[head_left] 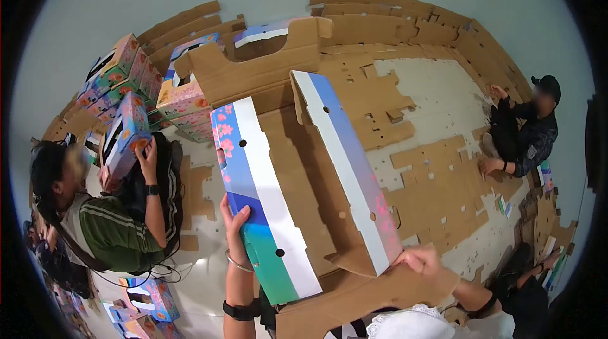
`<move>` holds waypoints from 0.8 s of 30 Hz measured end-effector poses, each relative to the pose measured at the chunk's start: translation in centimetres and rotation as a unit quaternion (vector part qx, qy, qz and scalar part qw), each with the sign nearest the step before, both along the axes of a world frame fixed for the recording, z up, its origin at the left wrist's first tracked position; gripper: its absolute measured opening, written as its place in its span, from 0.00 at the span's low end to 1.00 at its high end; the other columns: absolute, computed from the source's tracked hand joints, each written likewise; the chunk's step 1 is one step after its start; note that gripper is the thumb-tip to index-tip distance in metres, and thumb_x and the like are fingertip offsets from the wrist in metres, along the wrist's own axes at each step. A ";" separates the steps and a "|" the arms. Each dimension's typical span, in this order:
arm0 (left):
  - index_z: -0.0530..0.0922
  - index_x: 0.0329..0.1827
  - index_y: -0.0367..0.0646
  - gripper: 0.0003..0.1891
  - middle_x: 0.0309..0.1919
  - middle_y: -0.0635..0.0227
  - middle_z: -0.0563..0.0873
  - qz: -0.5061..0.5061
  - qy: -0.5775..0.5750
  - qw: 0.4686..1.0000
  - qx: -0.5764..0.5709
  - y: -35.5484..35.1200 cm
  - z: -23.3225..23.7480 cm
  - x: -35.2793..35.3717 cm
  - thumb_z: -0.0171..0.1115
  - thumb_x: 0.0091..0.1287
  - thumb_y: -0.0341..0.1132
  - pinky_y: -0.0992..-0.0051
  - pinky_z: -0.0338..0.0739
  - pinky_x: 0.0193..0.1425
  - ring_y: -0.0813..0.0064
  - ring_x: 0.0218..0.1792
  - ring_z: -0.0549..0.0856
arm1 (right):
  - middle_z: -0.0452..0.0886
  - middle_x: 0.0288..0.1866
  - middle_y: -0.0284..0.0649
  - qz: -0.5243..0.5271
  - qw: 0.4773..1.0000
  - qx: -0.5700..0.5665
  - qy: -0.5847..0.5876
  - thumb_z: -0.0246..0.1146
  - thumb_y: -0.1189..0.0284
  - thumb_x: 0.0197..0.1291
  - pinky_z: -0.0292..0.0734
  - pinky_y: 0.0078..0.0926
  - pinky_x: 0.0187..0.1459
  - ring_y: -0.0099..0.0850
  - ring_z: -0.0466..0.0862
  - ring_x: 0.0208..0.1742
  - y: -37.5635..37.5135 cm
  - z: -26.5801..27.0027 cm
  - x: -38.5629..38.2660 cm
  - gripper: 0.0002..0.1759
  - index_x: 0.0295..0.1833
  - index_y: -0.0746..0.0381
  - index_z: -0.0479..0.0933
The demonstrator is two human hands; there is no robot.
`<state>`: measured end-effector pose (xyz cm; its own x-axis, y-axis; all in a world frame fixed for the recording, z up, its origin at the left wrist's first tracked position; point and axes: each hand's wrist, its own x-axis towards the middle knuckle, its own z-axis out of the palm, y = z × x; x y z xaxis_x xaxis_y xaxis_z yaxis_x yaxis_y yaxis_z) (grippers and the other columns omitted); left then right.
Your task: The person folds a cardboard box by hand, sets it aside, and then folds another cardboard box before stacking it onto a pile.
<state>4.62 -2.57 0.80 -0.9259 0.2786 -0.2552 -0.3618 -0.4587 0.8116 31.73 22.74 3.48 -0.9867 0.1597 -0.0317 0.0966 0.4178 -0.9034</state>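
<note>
A large printed cardboard box stands tilted before me, its top open and its plain brown inside showing. Its long sides carry folded white strips with punched holes, over blue, green and pink flower print. Brown end flaps stick out at the far and near ends. My left hand grips the left side panel, thumb on the printed face and some fingers hidden. At the near right corner, my right hand has its fingers curled against the box edge. A bracelet and a dark band are on my left wrist.
On the left a seated person in a green top holds a finished-looking printed box. Behind stand stacked printed boxes. Flattened cardboard sheets cover the floor. A person in dark clothes sits at the right; another person's arm shows lower right.
</note>
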 end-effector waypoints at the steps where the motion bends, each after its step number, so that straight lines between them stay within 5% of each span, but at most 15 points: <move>1: 0.58 0.65 0.48 0.31 0.51 0.58 0.73 -0.006 -0.005 1.000 0.009 0.0 -0.3 0.1 0.59 0.58 0.37 0.66 0.78 0.51 0.63 0.49 0.78 | 0.80 0.27 0.36 -0.062 0.997 -0.019 -0.037 0.51 0.66 0.69 0.70 0.21 0.30 0.24 0.78 0.27 0.9 0.7 0.1 0.16 0.38 0.63 0.82; 4: 0.53 0.69 0.50 0.36 0.56 0.56 0.70 -0.014 -0.009 1.000 0.000 -0.7 -0.6 0.1 0.60 0.59 0.37 0.64 0.78 0.53 0.61 0.52 0.77 | 0.75 0.23 0.27 -0.155 0.983 -0.091 0.030 0.55 0.67 0.67 0.66 0.17 0.27 0.15 0.72 0.25 4.8 1.1 -1.8 0.13 0.42 0.63 0.81; 6: 0.53 0.70 0.51 0.35 0.57 0.57 0.69 -0.040 -0.013 0.999 -0.003 -0.7 -0.7 0.0 0.59 0.60 0.40 0.62 0.77 0.56 0.61 0.53 0.77 | 0.78 0.31 0.33 -0.144 0.985 -0.029 0.090 0.53 0.65 0.67 0.71 0.19 0.34 0.20 0.76 0.31 5.1 3.3 -6.4 0.16 0.51 0.63 0.79; 8: 0.52 0.70 0.51 0.35 0.57 0.57 0.69 -0.050 -0.016 0.999 -0.002 -0.6 -0.2 0.1 0.59 0.61 0.40 0.62 0.77 0.56 0.61 0.54 0.77 | 0.79 0.47 0.41 -0.086 0.969 0.143 0.182 0.53 0.61 0.67 0.73 0.28 0.50 0.29 0.79 0.48 3.6 5.9 -10.8 0.21 0.58 0.62 0.75; 10: 0.52 0.70 0.51 0.35 0.57 0.57 0.69 -0.061 -0.020 0.998 0.000 -0.5 0.1 0.1 0.59 0.61 0.41 0.62 0.77 0.57 0.61 0.55 0.77 | 0.74 0.60 0.44 0.000 0.970 0.128 0.208 0.53 0.57 0.66 0.60 0.37 0.66 0.38 0.72 0.64 1.9 7.1 -13.1 0.23 0.60 0.60 0.75; 12: 0.52 0.70 0.52 0.35 0.58 0.58 0.69 -0.071 -0.029 0.997 0.003 -0.7 0.1 0.2 0.58 0.62 0.42 0.62 0.77 0.57 0.61 0.55 0.77 | 0.75 0.62 0.40 0.097 0.937 0.230 0.245 0.54 0.55 0.66 0.53 0.41 0.69 0.39 0.69 0.67 0.0 8.1 -14.8 0.22 0.58 0.57 0.77; 17: 0.52 0.70 0.52 0.35 0.58 0.58 0.69 -0.069 -0.031 0.997 -0.006 -0.8 -0.3 0.3 0.58 0.62 0.42 0.61 0.76 0.58 0.61 0.56 0.76 | 0.83 0.46 0.37 0.138 0.928 0.297 0.175 0.58 0.62 0.65 0.56 0.41 0.67 0.35 0.76 0.60 0.4 7.0 -16.1 0.13 0.46 0.56 0.84; 21: 0.52 0.70 0.52 0.35 0.58 0.58 0.69 -0.065 -0.019 0.998 -0.005 -1.2 -0.9 -0.2 0.58 0.62 0.43 0.61 0.75 0.58 0.61 0.57 0.75 | 0.84 0.37 0.37 -0.090 0.950 0.263 0.145 0.62 0.69 0.59 0.67 0.33 0.56 0.32 0.79 0.49 4.2 8.8 -14.2 0.08 0.40 0.57 0.85; 24: 0.53 0.70 0.52 0.35 0.58 0.58 0.69 -0.075 -0.017 0.997 0.004 -1.0 -1.6 -0.2 0.58 0.62 0.43 0.62 0.76 0.57 0.61 0.56 0.75 | 0.81 0.48 0.39 -0.151 0.948 0.281 0.013 0.62 0.69 0.59 0.68 0.30 0.56 0.31 0.77 0.51 8.8 7.9 -12.3 0.14 0.50 0.59 0.81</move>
<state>4.45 -3.61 -0.79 -0.8645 0.4157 -0.2825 -0.4537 -0.4036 0.7945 19.38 31.50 11.42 -0.8923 0.4201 0.1656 0.2700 0.7903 -0.5500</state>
